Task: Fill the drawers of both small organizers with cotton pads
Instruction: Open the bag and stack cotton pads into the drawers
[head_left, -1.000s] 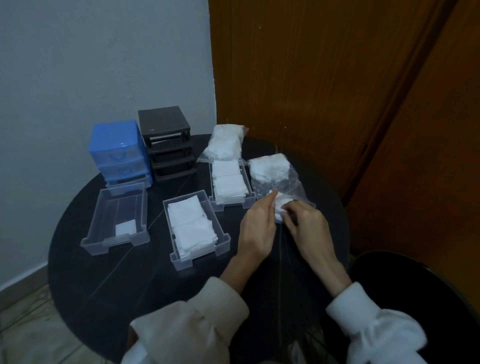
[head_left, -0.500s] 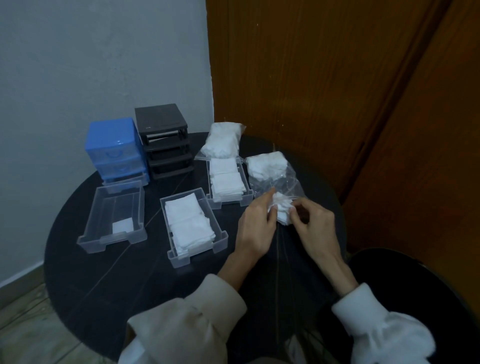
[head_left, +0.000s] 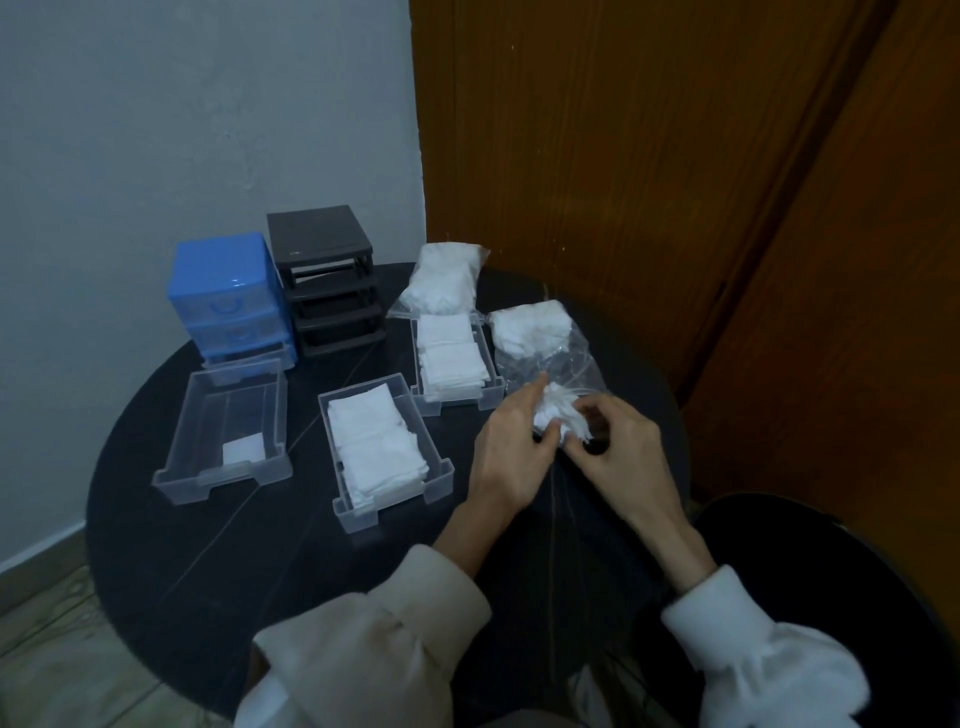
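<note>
A small stack of cotton pads (head_left: 558, 415) sits pinched between both hands just above the round black desk (head_left: 260, 545), at the mouth of an opened clear plastic bag (head_left: 550, 353). The left hand (head_left: 511, 452) curls its fingers around the stack's near side; the right hand (head_left: 618, 452) grips the other side. Left of them stand two clear drawers packed with pads (head_left: 382, 441) (head_left: 452, 358) and a nearly empty drawer (head_left: 228, 431). Behind are a blue organizer (head_left: 226, 296), a black organizer (head_left: 327, 280) and a sealed bag of pads (head_left: 444, 280).
</note>
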